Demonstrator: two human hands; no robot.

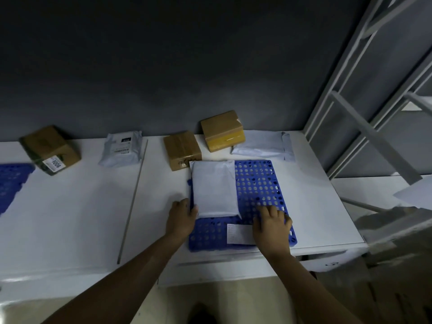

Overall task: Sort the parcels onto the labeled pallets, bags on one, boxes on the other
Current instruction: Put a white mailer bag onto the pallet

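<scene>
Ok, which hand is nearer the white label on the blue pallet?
Right. The right hand rests on the pallet at the label's right edge; the left hand is at the bag's near-left corner.

Cropped at left edge, blue pallet (11, 181), print on pallet label (238, 233) unreadable

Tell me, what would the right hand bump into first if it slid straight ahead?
Likely bare blue pallet, then the flat grey bag behind it; the right hand may brush the white bag.
</scene>
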